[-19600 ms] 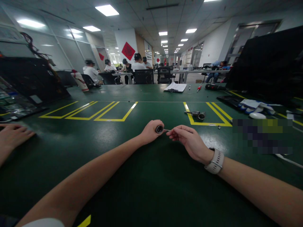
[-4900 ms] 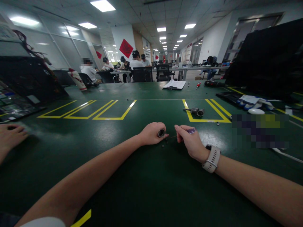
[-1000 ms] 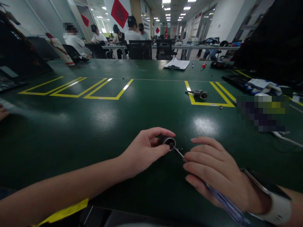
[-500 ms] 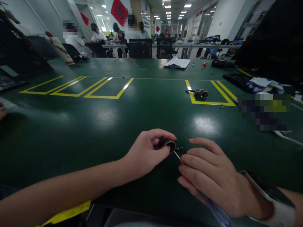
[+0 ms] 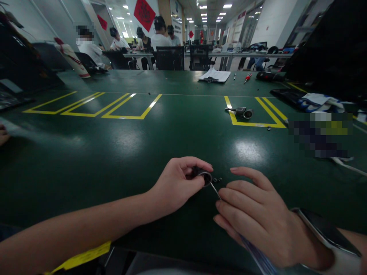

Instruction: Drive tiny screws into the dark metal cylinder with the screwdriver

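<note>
My left hand [image 5: 177,185] is closed round a small dark cylindrical part with a metal rim [image 5: 204,176], held just above the green table [image 5: 120,152]. My right hand [image 5: 255,214] grips a thin screwdriver with a clear purple handle [image 5: 258,258]. Its metal shaft [image 5: 214,190] points into the open end of the part. Two tiny dark screws [image 5: 217,179] lie on the table beside the part.
A second metal part with a rod [image 5: 242,112] lies in a yellow-taped box farther back. A clipboard with paper [image 5: 214,75], a red screwdriver [image 5: 247,78] and gloves [image 5: 318,101] sit at the far right. Another person's hand [image 5: 3,133] rests at the left edge. People sit at distant desks.
Since several seconds ago my view has dropped and come closer to my hands. In the last second my right hand slid slightly left and the shaft stayed in the part.
</note>
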### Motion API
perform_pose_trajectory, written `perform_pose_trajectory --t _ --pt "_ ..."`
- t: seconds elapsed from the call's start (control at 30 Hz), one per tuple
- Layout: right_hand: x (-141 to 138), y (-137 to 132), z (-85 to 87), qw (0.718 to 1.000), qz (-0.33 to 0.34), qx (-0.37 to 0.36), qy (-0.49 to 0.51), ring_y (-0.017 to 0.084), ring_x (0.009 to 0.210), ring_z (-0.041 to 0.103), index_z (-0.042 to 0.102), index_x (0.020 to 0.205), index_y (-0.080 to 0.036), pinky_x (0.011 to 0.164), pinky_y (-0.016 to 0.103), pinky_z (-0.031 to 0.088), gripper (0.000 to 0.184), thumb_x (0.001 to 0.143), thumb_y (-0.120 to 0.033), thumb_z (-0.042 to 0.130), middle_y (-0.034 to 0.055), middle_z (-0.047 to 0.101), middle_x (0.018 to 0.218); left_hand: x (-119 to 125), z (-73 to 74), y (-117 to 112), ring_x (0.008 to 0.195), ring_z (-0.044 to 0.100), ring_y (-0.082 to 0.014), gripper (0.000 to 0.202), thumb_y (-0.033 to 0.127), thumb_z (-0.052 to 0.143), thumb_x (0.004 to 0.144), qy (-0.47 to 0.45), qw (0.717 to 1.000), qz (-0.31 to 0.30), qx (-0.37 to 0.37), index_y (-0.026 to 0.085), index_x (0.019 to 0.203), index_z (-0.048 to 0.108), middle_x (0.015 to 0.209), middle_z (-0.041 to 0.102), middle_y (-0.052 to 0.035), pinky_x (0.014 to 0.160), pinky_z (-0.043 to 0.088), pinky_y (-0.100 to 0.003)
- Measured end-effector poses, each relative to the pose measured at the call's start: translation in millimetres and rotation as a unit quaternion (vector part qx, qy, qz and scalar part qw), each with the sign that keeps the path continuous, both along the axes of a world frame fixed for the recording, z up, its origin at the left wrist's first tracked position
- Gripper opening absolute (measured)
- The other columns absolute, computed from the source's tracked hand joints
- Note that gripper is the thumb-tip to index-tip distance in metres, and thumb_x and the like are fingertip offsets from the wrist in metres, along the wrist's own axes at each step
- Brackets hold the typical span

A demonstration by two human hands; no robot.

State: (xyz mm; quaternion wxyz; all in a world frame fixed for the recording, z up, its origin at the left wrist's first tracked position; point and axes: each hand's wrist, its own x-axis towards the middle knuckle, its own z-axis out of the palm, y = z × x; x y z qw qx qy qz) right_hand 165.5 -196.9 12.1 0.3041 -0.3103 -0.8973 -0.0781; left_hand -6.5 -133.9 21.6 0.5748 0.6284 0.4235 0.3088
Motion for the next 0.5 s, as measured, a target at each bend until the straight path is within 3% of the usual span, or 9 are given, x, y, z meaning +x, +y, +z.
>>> perform_pose_trajectory --t 0.13,0.23,0.3,0.4,0.5 --pt "2 0 8.4 0.998 0.014 -0.027 0.052 0.015 0.066 0.061 0.059 0.076 -0.017 0.09 0.042 0.041 0.008 0.081 -0.014 0.053 0.0012 0.066 0.069 -1 -1.1 1 0.083 0.065 -0.0182 0.015 0.013 0.058 0.067 0.001 1.0 -0.009 -0.007 0.017 0.08 0.065 0.085 0.069 -0.0034 0.075 0.052 -0.031" --pt "10 4 13.8 0.97 0.011 -0.145 0.194 0.013 0.063 0.059 0.059 0.075 -0.017 0.092 0.042 0.04 0.013 0.083 -0.015 0.049 -0.0001 0.064 0.067 -2 0.5 2 0.084 0.065 -0.0179 0.019 0.013 0.058 0.07 0.003 1.0 -0.018 -0.022 0.015 0.088 0.063 0.087 0.068 -0.004 0.078 0.051 -0.033" --pt "17 12 12.3 0.914 -0.039 -0.264 0.304 0.013 0.063 0.058 0.059 0.071 -0.018 0.09 0.04 0.042 0.019 0.086 -0.02 0.047 -0.0004 0.061 0.064 -4 2.7 4 0.087 0.064 -0.018 0.026 0.011 0.06 0.069 -0.005 0.999 -0.02 -0.036 0.015 0.095 0.06 0.092 0.067 -0.0045 0.081 0.05 -0.033" --pt "25 27 4.3 0.793 -0.099 -0.426 0.425 0.012 0.055 0.054 0.056 0.062 -0.019 0.074 0.033 0.047 0.026 0.085 -0.031 0.053 -0.0023 0.055 0.053 -5 6.1 6 0.094 0.062 -0.0178 0.035 0.007 0.063 0.066 -0.048 0.997 -0.006 -0.055 0.016 0.098 0.054 0.104 0.064 -0.0052 0.087 0.047 -0.034" --pt "27 38 -2.6 0.731 -0.118 -0.475 0.475 0.011 0.052 0.051 0.055 0.059 -0.018 0.061 0.027 0.045 0.027 0.08 -0.036 0.059 -0.0027 0.052 0.051 -7 7.5 8 0.097 0.061 -0.0181 0.033 0.006 0.065 0.066 -0.071 0.995 0.001 -0.065 0.016 0.095 0.052 0.109 0.062 -0.0064 0.088 0.046 -0.035"
